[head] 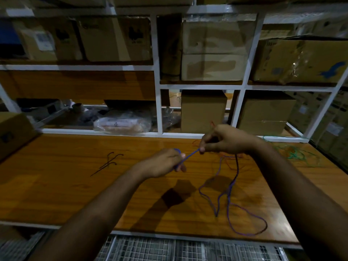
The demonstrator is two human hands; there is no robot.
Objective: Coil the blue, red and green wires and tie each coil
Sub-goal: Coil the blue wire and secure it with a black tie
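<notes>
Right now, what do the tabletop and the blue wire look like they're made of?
Tabletop: wood or wood-look laminate, glossy, with visible grain and a sheen. Blue wire: thin and flexible, probably plastic-insulated, since it droops in loose loops.

Both forearms are bare up to the lower frame edge, with no sleeve, watch, ring or glove to be seen on them. The left hand [163,163] and the right hand [226,140] are bare too, with short, plain fingernails.
</notes>
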